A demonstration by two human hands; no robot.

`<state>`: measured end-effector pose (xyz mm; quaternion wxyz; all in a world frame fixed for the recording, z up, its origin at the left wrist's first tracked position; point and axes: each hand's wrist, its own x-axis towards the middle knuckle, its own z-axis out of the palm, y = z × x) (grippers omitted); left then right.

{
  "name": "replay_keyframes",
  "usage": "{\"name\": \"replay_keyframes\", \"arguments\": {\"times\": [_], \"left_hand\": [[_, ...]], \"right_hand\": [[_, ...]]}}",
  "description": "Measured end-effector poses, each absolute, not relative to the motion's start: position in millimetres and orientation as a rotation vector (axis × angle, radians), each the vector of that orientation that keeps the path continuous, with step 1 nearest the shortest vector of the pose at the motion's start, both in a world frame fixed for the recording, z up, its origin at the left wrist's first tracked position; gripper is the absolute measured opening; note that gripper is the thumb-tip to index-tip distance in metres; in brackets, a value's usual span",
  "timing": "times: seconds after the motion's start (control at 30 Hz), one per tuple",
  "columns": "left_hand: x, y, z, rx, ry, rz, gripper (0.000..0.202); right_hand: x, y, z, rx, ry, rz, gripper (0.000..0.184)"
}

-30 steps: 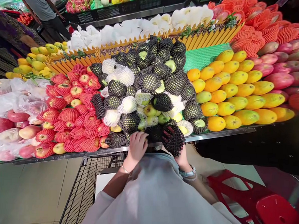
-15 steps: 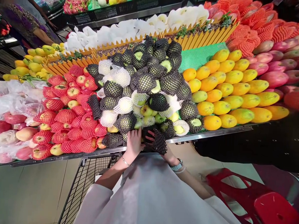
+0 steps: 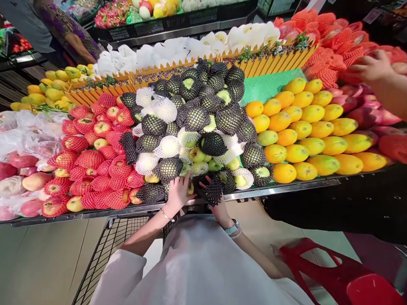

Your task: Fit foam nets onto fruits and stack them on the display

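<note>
At the front edge of the fruit display, my left hand curls its fingers and thumb around a yellow-green apple, of which only a small part shows. Just right of it my right hand holds a black foam net sleeve; the mesh covers most of its fingers, and I cannot see whether fruit is inside. Beyond both hands rises a pile of green apples, some in black nets, some in white nets, and a few bare apples.
Red-netted apples lie left, yellow papayas right. A wire cart stands below the display's metal edge, a red stool at lower right. Another person's hand reaches over the pink fruit; another person stands far left.
Another person's arm has come in at the right over the red-netted fruit. My hands stay close together at the edge, the left shifted slightly. The view has tilted a little.
</note>
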<state>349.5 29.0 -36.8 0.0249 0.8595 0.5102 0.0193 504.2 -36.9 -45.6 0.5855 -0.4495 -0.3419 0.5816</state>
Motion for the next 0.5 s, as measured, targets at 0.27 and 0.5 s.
{"name": "replay_keyframes", "arguments": {"times": [0.27, 0.5], "left_hand": [[332, 26, -34, 2.489, 1.510, 0.314, 0.084], [315, 20, -36, 2.379, 1.365, 0.564, 0.075]], "right_hand": [[507, -39, -45, -0.910, -0.594, 1.354, 0.060], [512, -43, -48, -0.961, -0.640, 1.382, 0.054]]}}
